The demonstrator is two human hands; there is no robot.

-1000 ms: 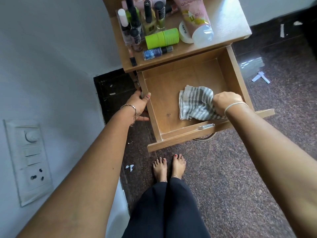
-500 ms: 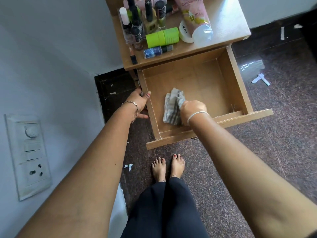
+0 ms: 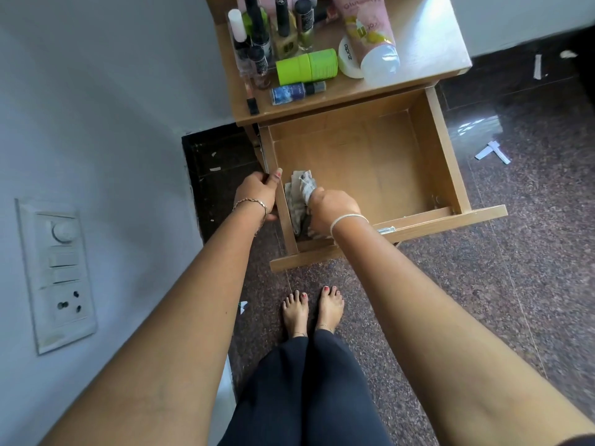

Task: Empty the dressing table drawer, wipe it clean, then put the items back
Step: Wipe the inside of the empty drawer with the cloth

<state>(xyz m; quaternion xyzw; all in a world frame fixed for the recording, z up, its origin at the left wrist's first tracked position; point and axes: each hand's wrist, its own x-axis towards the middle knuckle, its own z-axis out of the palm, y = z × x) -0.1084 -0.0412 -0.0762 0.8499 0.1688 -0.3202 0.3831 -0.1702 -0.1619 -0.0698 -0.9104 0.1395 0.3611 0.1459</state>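
A: Where is the grey striped cloth (image 3: 301, 196) found?

B: It is bunched in the right hand (image 3: 333, 209), pressed into the near left corner of the open light-wood drawer (image 3: 446, 156).

A: And the left hand (image 3: 259, 193)?

B: The drawer's left wall is gripped by it; the cosmetics bottles (image 3: 283, 30) are kept on the tabletop (image 3: 428, 37).

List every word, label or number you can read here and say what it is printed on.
"zudio": on the white round jar lying on the dressing table top.
"Glu…": start of a word on the pink tube; the rest is cut off or blurred.
Blue bottle: label too small to read.
Nail polish bottles: print too blurred to read.
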